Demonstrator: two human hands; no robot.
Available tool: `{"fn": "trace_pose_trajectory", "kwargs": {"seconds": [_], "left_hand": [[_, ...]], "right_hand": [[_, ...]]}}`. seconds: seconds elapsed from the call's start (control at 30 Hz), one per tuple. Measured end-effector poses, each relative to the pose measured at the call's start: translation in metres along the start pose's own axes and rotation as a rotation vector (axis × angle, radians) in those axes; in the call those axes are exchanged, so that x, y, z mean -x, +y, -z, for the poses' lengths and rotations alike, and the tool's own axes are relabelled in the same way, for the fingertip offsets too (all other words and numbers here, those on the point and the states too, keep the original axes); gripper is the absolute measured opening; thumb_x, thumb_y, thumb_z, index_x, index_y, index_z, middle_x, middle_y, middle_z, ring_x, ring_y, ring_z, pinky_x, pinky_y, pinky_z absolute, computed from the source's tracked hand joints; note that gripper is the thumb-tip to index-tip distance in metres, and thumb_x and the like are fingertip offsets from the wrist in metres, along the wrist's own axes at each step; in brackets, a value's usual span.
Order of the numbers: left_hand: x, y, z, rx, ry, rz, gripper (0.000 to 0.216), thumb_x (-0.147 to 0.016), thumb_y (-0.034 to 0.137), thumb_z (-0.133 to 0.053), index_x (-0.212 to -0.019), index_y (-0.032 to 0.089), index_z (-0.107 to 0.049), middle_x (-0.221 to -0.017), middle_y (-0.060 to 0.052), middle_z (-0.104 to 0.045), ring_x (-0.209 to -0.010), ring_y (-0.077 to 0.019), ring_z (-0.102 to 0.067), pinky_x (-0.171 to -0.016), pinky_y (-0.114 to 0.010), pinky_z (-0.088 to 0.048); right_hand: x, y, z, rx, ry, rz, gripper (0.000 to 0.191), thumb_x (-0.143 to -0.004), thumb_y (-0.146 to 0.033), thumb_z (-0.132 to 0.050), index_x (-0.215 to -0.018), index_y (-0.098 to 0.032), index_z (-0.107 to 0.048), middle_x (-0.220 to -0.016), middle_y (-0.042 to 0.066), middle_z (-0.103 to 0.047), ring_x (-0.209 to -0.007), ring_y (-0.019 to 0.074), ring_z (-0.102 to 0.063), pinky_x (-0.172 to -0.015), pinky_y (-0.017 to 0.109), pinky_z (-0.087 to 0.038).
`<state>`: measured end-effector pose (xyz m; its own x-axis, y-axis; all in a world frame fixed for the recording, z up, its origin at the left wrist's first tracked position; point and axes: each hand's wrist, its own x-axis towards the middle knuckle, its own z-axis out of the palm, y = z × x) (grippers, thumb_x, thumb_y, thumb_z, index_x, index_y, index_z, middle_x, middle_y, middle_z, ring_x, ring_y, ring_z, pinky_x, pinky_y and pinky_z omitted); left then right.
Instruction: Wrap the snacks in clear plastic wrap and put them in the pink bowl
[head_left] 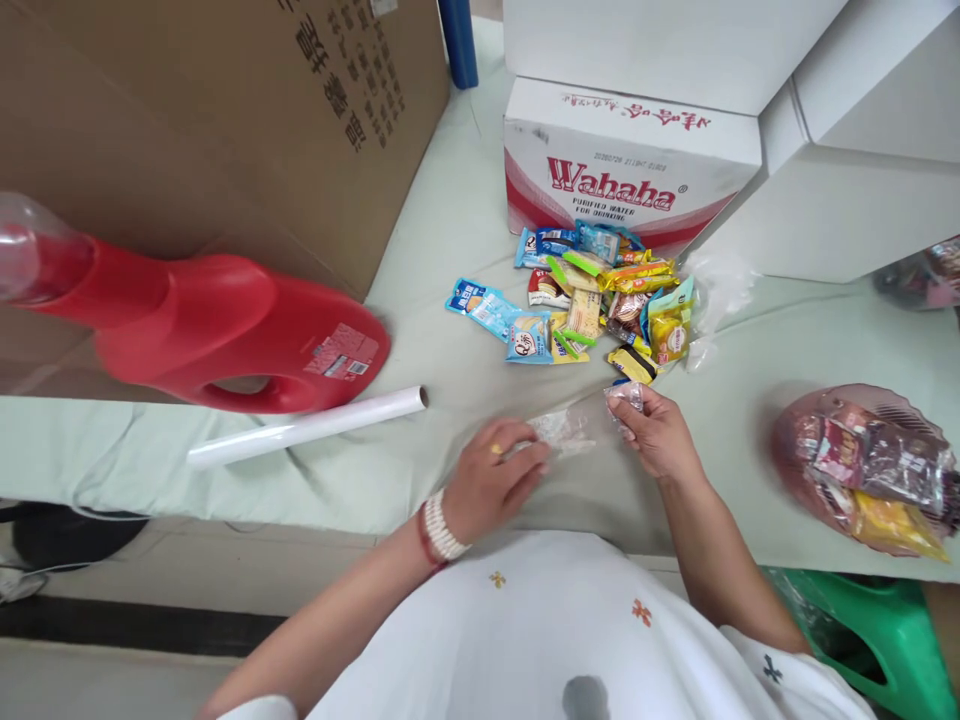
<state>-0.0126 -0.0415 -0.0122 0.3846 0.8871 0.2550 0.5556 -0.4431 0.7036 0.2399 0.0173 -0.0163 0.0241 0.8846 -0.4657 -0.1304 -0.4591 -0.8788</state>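
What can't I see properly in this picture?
All in the head view:
Palm of the left hand: hidden by its back.
Bottom of the snack pile: covered by upper packets.
Label on the red bottle: print too small.
Blue object: cut off by the top edge.

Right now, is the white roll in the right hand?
No: the right hand pinches clear plastic, while the white roll lies beside the red bottle.

Snacks [582, 312] lie before the water carton [622, 150] — jug [176, 330] left; basket [784, 440] right.

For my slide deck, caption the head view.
Right hand pinching clear plastic, left hand close by, near a pile of wrapped snacks.
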Motion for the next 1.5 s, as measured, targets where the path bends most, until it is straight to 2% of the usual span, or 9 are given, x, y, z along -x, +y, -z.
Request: {"fn": "trace_pose_trajectory", "kwargs": {"seconds": [0.07,0.17,0.33,0.53,0.77,0.93,1.1,1.37,1.5], "left_hand": [[-0.02,-0.004,-0.024,0.017,-0.112,0.017,0.021,-0.092,0.031,-0.064,-0.11,0.025,-0.071,-0.116,-0.013,-0.067,-0.107,-0.0275,-0.061,-0.096,-0.045,-0.048],[-0.035,-0.017,-0.055,0.065,-0.19,0.141,0.014,-0.094,0.024,-0.058,-0.091,0.021,-0.072,-0.091,-0.011,-0.068,-0.088,-0.0242,-0.064,-0.084,-0.038,-0.049],[-0.03,-0.023,-0.07,0.095,-0.049,0.321,0.016,-0.096,0.022,-0.055,-0.093,0.02,-0.071,-0.087,-0.007,-0.069,-0.079,-0.0198,-0.064,-0.074,-0.031,-0.045],[-0.028,-0.006,-0.067,0.401,0.125,0.455,0.017,-0.094,0.035,-0.059,-0.09,0.02,-0.067,-0.075,-0.001,-0.064,-0.07,-0.0151,-0.058,-0.068,-0.027,-0.044],[-0.027,-0.033,-0.04,0.999,0.29,0.92,0.042,-0.074,0.055,-0.076,-0.079,0.02,-0.054,-0.06,0.009,-0.042,-0.044,-0.0051,-0.029,-0.043,-0.021,-0.023],[-0.012,-0.033,-0.03,0.396,0.392,0.62,0.025,-0.081,0.037,-0.071,-0.096,0.019,-0.062,-0.082,-0.001,-0.058,-0.068,-0.0141,-0.053,-0.063,-0.028,-0.047],[-0.015,-0.019,-0.034,0.004,0.136,0.061,0.044,-0.09,0.041,-0.068,-0.128,0.021,-0.063,-0.128,-0.014,-0.059,-0.121,-0.0279,-0.056,-0.105,-0.048,-0.048],[-0.035,-0.067,-0.051,-0.312,0.197,0.278,0.033,-0.089,0.028,-0.064,-0.121,0.019,-0.071,-0.152,-0.017,-0.048,-0.145,-0.0393,-0.04,-0.115,-0.061,-0.037],[-0.016,-0.052,-0.048,-0.377,0.26,0.101,0.04,-0.093,0.024,-0.059,-0.134,0.022,-0.064,-0.155,-0.016,-0.048,-0.153,-0.035,-0.032,-0.122,-0.06,-0.028]], "right_hand": [[-0.002,-0.005,0.002,-0.008,-0.007,0.0,0.036,-0.067,-0.044,-0.09,-0.08,-0.019,-0.068,-0.058,-0.007,-0.051,-0.042,0.0044,-0.035,-0.034,0.018,-0.023],[-0.003,-0.01,0.014,-0.061,0.057,0.063,0.042,-0.065,-0.047,-0.091,-0.088,-0.02,-0.069,-0.073,-0.003,-0.062,-0.049,0.0054,-0.047,-0.04,0.018,-0.04],[0.018,0.01,0.019,-0.014,0.178,0.101,0.051,-0.071,-0.059,-0.084,-0.103,-0.023,-0.068,-0.098,0.004,-0.068,-0.081,0.0162,-0.067,-0.064,0.03,-0.062],[0.025,0.047,-0.025,0.047,0.014,-0.034,0.044,-0.067,-0.051,-0.086,-0.095,-0.021,-0.069,-0.084,0.001,-0.067,-0.071,0.016,-0.06,-0.057,0.027,-0.055],[0.004,0.036,-0.013,-0.113,-0.042,-0.112,0.039,-0.058,-0.047,-0.088,-0.073,-0.02,-0.065,-0.06,-0.005,-0.053,-0.05,0.0076,-0.041,-0.043,0.02,-0.033],[0.014,0.035,-0.019,-0.075,-0.004,-0.15,0.045,-0.062,-0.056,-0.084,-0.076,-0.019,-0.064,-0.059,-0.006,-0.049,-0.044,0.005,-0.032,-0.038,0.02,-0.021],[0.021,0.041,-0.027,0.033,-0.053,-0.114,0.047,-0.067,-0.06,-0.082,-0.081,-0.019,-0.066,-0.056,-0.006,-0.051,-0.043,0.0062,-0.033,-0.039,0.022,-0.02],[0.021,0.046,-0.006,0.087,-0.005,-0.078,0.047,-0.068,-0.061,-0.081,-0.086,-0.02,-0.065,-0.058,-0.006,-0.052,-0.045,0.0082,-0.038,-0.041,0.022,-0.026],[0.024,0.046,-0.002,0.086,-0.013,-0.091,0.049,-0.067,-0.061,-0.081,-0.089,-0.02,-0.066,-0.061,-0.005,-0.056,-0.047,0.0088,-0.042,-0.042,0.022,-0.031]]}}
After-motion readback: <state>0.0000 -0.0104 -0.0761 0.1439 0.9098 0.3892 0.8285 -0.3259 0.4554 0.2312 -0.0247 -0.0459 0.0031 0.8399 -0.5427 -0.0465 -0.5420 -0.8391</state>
